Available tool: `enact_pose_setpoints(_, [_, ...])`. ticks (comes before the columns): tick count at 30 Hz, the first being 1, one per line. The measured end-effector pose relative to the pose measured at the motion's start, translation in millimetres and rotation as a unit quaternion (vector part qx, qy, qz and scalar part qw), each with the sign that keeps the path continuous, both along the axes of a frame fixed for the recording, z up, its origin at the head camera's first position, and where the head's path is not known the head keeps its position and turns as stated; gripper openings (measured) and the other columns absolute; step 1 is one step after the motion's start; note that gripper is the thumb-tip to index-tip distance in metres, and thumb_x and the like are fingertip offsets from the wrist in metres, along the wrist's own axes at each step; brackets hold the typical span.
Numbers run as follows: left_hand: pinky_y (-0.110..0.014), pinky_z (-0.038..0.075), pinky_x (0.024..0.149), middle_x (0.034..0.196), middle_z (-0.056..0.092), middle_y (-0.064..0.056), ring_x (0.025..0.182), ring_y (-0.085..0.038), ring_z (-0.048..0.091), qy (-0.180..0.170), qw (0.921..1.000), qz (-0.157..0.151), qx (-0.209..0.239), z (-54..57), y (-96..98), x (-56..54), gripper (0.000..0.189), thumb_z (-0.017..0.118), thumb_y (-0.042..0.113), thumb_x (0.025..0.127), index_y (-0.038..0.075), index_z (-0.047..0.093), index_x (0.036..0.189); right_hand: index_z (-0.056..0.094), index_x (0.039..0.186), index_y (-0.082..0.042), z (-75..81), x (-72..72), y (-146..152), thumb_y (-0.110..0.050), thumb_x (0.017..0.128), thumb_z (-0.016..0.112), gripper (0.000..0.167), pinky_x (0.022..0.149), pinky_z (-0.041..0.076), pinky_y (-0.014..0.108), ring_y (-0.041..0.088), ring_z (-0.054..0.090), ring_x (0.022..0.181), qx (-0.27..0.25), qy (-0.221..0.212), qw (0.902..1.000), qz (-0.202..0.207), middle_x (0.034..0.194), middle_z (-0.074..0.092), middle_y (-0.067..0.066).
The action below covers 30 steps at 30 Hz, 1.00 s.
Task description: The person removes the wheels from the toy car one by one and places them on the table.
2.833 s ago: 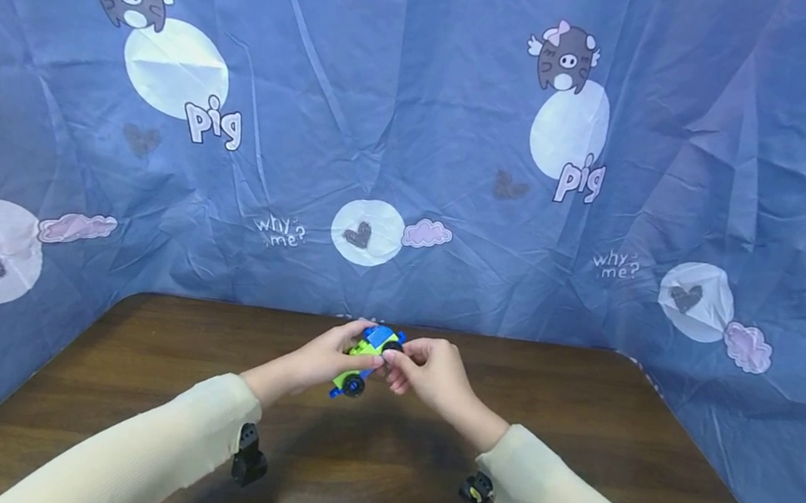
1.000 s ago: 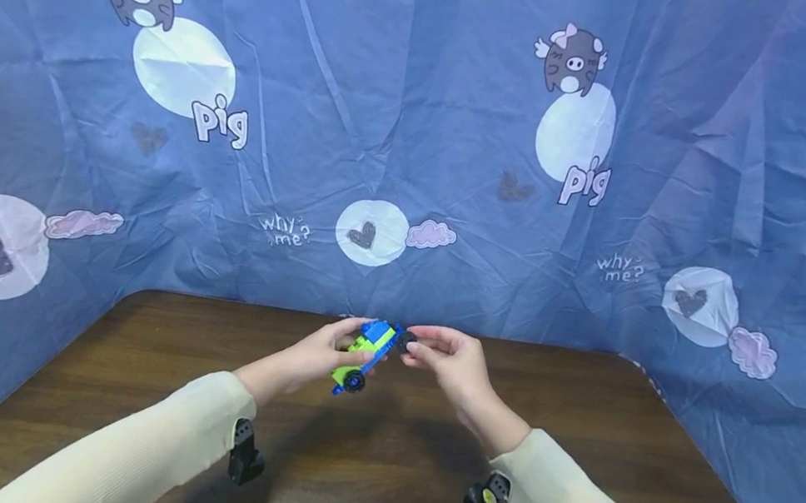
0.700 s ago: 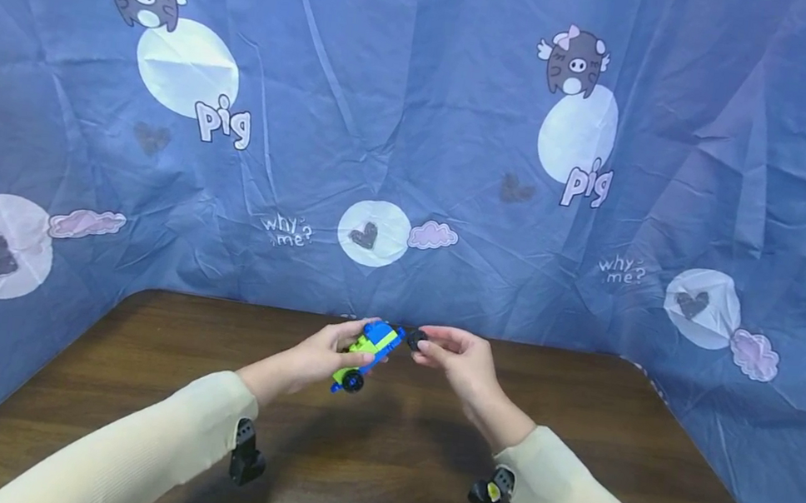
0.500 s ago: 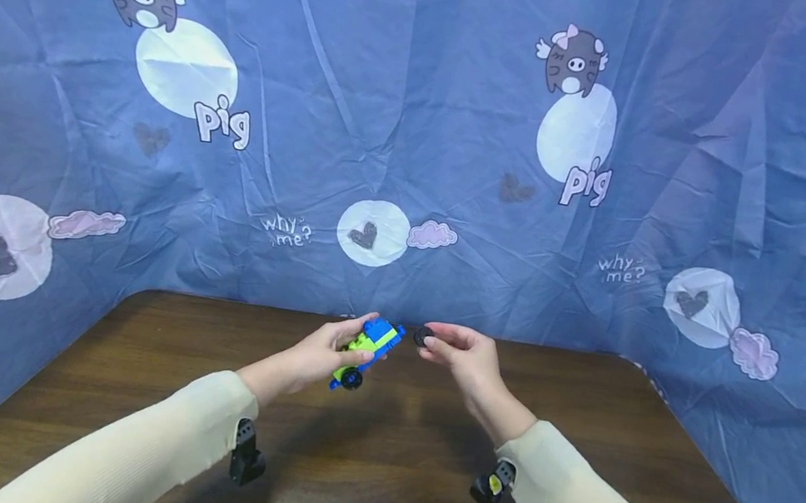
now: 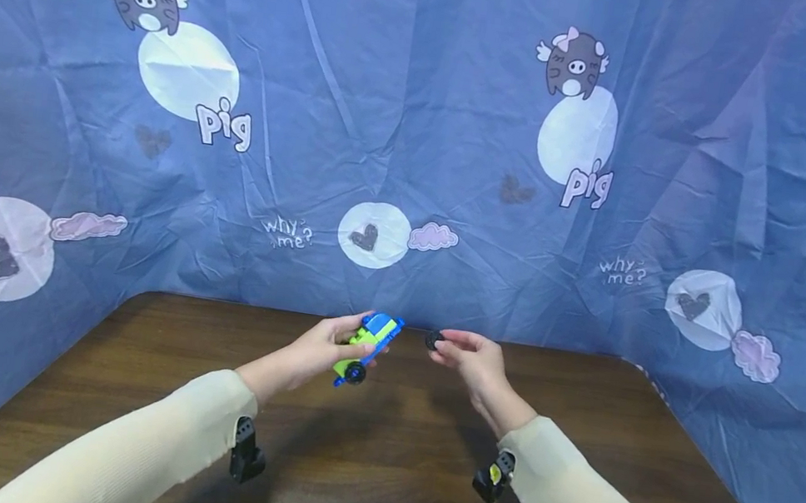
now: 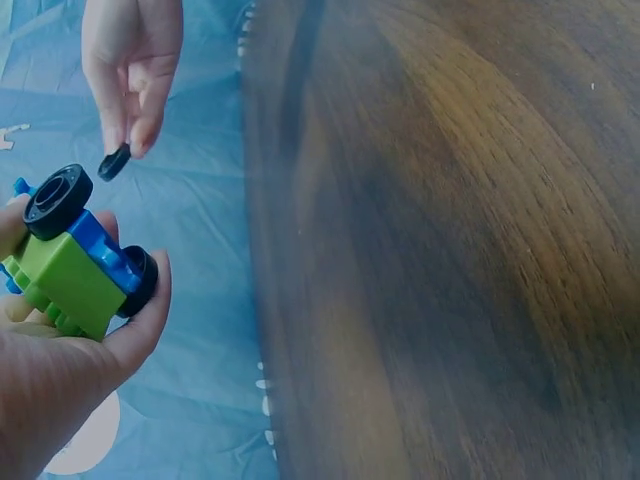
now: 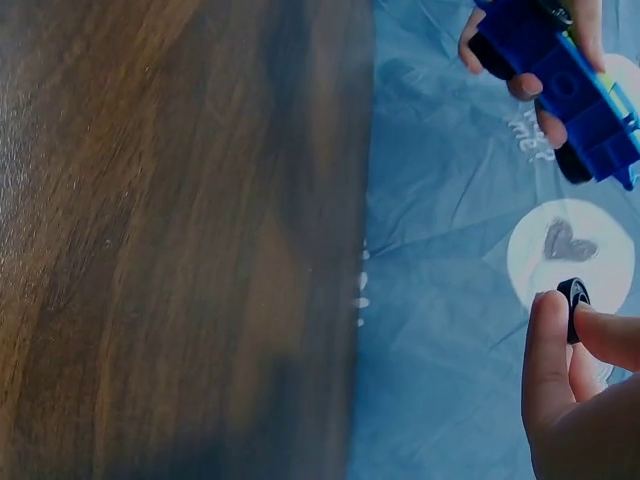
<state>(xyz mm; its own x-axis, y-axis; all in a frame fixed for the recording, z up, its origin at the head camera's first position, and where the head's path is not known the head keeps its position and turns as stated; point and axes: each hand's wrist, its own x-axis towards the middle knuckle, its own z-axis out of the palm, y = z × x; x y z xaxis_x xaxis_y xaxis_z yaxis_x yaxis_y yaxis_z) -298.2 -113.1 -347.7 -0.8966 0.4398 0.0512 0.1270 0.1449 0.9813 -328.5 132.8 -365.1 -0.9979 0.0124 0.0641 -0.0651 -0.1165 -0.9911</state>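
My left hand grips a small toy car built of lime-green and blue bricks, tilted above the table. Two black wheels show on it in the left wrist view, one of them a wheel nearest the camera. Its blue underside faces the right wrist camera, fingers curled round its sides. To the right, apart from the car, my right hand pinches a loose black wheel between thumb and fingers. That loose wheel is seen nearly edge-on in the right wrist view.
Both hands are over the far part of a dark brown wooden table. A blue curtain printed with pigs and hearts hangs behind and at both sides. Black wrist cameras hang below the left and right sleeves.
The right hand has pulled the black wheel off the front of the toy car and moved it away to the right. The left hand keeps its hold, the car barely shifting.
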Motion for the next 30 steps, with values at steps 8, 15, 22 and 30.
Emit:
enact_pose_setpoints(8, [-0.032,0.055,0.081,0.127,0.063,-0.021,0.099,-0.021,0.069,0.002,0.9999,0.01,-0.013,-3.1,-2.2,-0.3,0.063,0.058,0.015,0.097,0.002,0.028,0.151,0.057,0.114,0.021,-9.8,-11.4,1.4,0.014,0.085,0.062,0.031,0.07,0.058,0.026,0.015,0.07,0.065,-0.004,-0.027,0.9996,-0.003,0.091,0.07,0.02])
enact_pose_setpoints(15, [-0.032,0.055,0.081,0.122,0.066,-0.016,0.096,-0.018,0.068,0.007,0.9996,0.01,-0.027,-2.3,-4.5,0.5,0.061,0.059,0.016,0.097,0.002,0.031,0.15,0.056,0.115,0.022,-14.7,-24.4,5.5,0.014,0.085,0.061,0.032,0.068,0.058,0.025,0.013,0.069,0.061,0.0,-0.05,0.9987,-0.008,0.087,0.07,0.019])
enact_pose_setpoints(22, [-0.031,0.055,0.08,0.121,0.067,-0.017,0.094,-0.017,0.069,0.008,0.9995,0.012,-0.028,-1.1,-5.8,2.5,0.061,0.059,0.017,0.097,0.001,0.032,0.149,0.056,0.116,0.021,-19.6,-34.9,6.1,0.014,0.085,0.061,0.032,0.068,0.058,0.025,0.012,0.068,0.06,0.01,-0.073,0.9972,-0.014,0.086,0.07,0.019])
enact_pose_setpoints(30, [-0.029,0.055,0.078,0.119,0.066,-0.021,0.097,-0.024,0.069,0.016,0.9991,0.017,-0.036,-2.9,-6.6,2.5,0.061,0.059,0.015,0.097,0.0,0.031,0.149,0.057,0.111,0.021,-30.9,-50.5,15.8,0.017,0.083,0.059,0.028,0.064,0.058,0.024,0.013,0.067,0.061,0.044,-0.111,0.9928,-0.005,0.074,0.067,0.011])
